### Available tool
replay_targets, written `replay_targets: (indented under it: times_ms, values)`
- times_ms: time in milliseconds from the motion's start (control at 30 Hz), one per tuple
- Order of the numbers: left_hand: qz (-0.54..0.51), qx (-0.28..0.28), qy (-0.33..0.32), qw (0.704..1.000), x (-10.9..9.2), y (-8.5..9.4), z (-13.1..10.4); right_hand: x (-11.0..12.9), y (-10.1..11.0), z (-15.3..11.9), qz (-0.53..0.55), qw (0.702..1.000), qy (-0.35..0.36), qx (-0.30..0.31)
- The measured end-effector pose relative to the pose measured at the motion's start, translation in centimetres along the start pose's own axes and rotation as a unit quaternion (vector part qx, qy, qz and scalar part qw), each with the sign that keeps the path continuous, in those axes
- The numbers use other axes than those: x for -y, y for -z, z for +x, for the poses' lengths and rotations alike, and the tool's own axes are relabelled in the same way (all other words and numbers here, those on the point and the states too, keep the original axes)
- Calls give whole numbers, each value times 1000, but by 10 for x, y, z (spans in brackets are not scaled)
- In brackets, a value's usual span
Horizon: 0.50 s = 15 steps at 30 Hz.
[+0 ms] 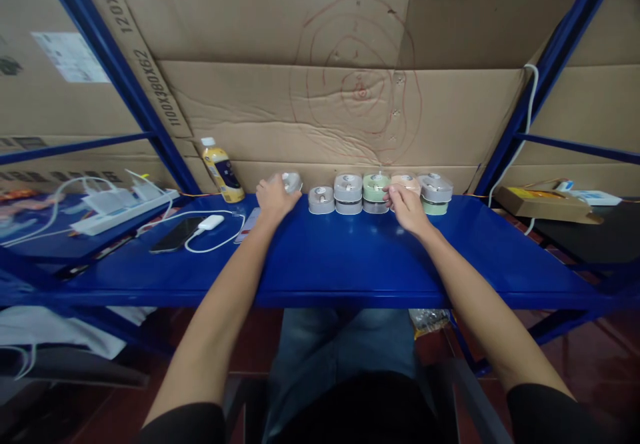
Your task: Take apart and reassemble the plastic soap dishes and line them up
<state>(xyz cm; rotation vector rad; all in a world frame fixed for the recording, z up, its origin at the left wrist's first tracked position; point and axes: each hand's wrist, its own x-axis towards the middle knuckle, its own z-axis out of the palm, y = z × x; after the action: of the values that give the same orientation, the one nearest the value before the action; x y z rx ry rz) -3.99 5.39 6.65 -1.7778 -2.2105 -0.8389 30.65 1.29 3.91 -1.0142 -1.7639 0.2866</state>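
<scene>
At the back of the blue shelf, my left hand (277,199) is closed round a small grey container (292,181) with a clear lid. To its right a single grey container (321,200) sits by itself. Further along stand stacks of two: a grey stack (349,194), a stack with a green container (376,187) on top, and a grey one over green (435,191). Between the last two, my right hand (407,209) is in front of a peach container (406,183), its fingers curled together near the green one. What those fingers hold, if anything, is hidden.
On the left are a yellow-labelled bottle (223,172), a black phone (177,235), a white charger (211,223) with its cable, and a power strip (125,212). Cardboard (240,97) walls the back. An open carton (547,205) lies beyond the right blue post (540,91).
</scene>
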Motion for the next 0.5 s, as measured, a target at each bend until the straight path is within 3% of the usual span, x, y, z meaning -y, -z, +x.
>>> replay_targets:
  times_ms: [67, 133, 200, 267, 367, 500]
  values:
    - [-53, -38, -57, 996, -1, 15, -14, 7, -1, -2, -9, 1000, 12, -3]
    - [-127, -36, -163, 978, -4, 25, -33, 15, -4, -5, -10, 999, 37, 8]
    - [-200, 25, -299, 933, -10, 29, -54, 23, -6, -9, -6, 996, 78, 46]
    - [-244, 111, -388, 882, -17, 25, -74, 30, -8, -14, -10, 987, 119, 110]
    - [-286, 200, -438, 828, -27, 12, -96, 36, -14, -21, -29, 965, 138, 222]
    - [-327, 231, -433, 808, -29, -5, -107, 39, -23, -25, -38, 943, 105, 312]
